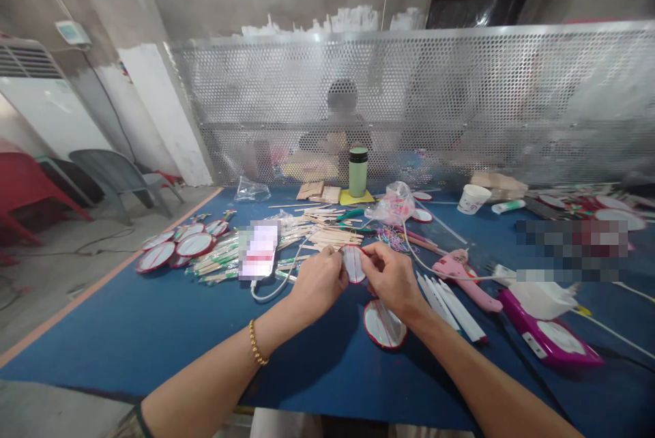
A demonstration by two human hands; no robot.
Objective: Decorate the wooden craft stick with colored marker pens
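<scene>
Red-rimmed disc (pixel 354 265) between both hands (pixel 318 281) (pixel 393 280)

There're 2 hands (pixel 318 279) (pixel 393 281), 1 ph. (pixel 262 252), 1 btl. (pixel 358 175) & 1 cup (pixel 471 200).

The person's left forearm (pixel 215 373) and right forearm (pixel 473 363) slant forward and inward, bringing the left hand (pixel 320 281) and right hand (pixel 393 280) near each other but apart. Both hands are curled, backs largely upward, fingers (pixel 379 255) bent in a pinching grip.
</scene>
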